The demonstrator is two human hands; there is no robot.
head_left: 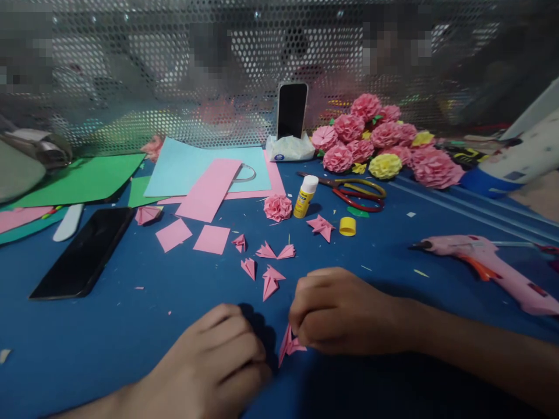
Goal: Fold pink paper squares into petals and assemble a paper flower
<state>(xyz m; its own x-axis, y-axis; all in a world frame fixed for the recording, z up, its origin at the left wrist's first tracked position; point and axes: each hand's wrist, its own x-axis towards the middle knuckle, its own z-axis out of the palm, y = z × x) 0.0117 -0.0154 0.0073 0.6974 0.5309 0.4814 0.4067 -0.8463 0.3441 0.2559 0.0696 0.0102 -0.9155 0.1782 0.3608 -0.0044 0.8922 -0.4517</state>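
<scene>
My right hand [336, 311] pinches a folded pink paper piece [287, 347] just above the blue table [144, 343]; two of its points stick out below the fingers. To the left, my left hand [218, 361] is closed with its fingers curled under, and whatever they may hold is hidden. Several similar folded pink pieces [271, 281] lie just beyond my hands. Behind them stand a glue stick [304, 201] with its yellow cap [347, 226] off, and a pink paper flower [278, 207]. Two flat pink paper squares [212, 239] rest to the left.
A pink glue gun [493, 262] lies at right. Scissors [358, 194] sit near a heap of paper flowers [371, 137]. A black phone [85, 253] lies at left, another phone [292, 110] stands against the perforated metal panel [152, 75]. Coloured sheets [170, 166] cover the back left.
</scene>
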